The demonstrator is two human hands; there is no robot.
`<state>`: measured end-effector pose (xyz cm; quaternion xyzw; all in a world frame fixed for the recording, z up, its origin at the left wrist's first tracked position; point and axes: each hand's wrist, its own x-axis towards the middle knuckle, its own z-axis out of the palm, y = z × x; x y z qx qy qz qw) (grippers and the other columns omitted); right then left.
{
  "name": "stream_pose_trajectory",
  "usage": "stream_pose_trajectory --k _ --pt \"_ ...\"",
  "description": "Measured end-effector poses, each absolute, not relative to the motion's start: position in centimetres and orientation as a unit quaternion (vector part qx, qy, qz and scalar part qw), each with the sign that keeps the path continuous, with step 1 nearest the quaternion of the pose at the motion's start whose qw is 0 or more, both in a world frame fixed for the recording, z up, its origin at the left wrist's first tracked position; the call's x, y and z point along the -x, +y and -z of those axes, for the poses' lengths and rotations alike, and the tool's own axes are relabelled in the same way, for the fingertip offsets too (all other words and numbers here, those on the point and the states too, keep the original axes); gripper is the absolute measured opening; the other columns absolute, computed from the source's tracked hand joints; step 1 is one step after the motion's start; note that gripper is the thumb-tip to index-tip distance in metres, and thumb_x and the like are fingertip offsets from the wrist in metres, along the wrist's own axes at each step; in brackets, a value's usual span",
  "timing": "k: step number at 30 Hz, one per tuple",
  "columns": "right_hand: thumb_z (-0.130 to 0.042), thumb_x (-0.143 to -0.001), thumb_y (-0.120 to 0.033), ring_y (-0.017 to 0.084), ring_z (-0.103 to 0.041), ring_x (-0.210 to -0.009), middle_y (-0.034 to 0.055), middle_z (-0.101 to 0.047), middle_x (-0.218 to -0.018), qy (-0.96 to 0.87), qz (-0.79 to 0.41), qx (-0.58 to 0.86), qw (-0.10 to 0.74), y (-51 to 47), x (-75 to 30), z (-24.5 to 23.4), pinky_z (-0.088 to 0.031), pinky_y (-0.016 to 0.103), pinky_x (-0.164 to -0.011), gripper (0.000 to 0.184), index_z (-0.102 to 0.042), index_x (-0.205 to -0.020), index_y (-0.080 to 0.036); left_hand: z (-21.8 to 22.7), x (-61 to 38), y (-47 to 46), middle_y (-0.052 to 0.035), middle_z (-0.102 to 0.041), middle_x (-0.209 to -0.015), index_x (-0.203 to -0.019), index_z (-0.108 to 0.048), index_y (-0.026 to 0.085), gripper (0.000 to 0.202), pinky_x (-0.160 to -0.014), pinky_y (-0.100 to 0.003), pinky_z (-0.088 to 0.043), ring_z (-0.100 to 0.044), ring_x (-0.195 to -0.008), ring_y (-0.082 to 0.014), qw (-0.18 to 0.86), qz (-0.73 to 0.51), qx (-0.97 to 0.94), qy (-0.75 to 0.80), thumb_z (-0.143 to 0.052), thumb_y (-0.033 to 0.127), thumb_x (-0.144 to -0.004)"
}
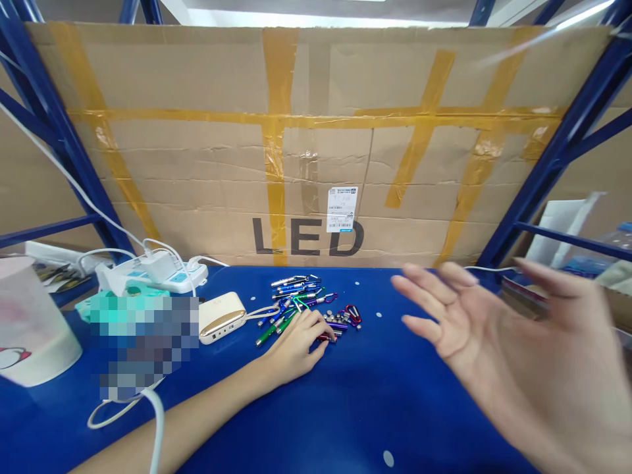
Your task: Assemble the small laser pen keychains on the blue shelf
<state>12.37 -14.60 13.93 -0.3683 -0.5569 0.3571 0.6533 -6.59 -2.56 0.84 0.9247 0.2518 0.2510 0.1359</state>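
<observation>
My left hand [300,345] rests on the table at the near edge of a pile of slim coloured metal keychain flashlights [296,288]. Its fingers are bent, and the thumb and fingertips close around a small red keychain flashlight [328,338], partly hidden by the fingers. A green tube [268,334] lies beside the hand's left side. Small silver button cells [338,316] and a red carabiner [353,314] sit just beyond the fingertips. My right hand [508,342] is raised close to the camera on the right, palm showing, fingers spread and holding nothing.
A white power bank [222,316] with a strap lies left of the pile. Behind it are a power strip [180,276] with cables and a teal packet [126,306]. A white bin [34,322] stands far left. A taped cardboard sheet [222,178] closes off the back.
</observation>
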Motion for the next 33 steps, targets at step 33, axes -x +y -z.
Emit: stream_pose_trajectory --k 33 --pt "-0.036 -0.087 -0.044 0.007 -0.023 -0.027 -0.0081 -0.03 -0.031 -0.474 -0.522 0.186 0.684 -13.4 -11.3 -16.9 -0.054 0.038 -0.073 0.045 -0.038 -0.047 -0.023 -0.8 6.5 -2.7 -0.0011 -0.055 -0.092 -0.091 -0.055 0.021 0.016 -0.079 -0.029 -0.036 -0.049 -0.087 -0.0147 0.143 -0.253 -0.919 0.266 -0.048 0.01 -0.082"
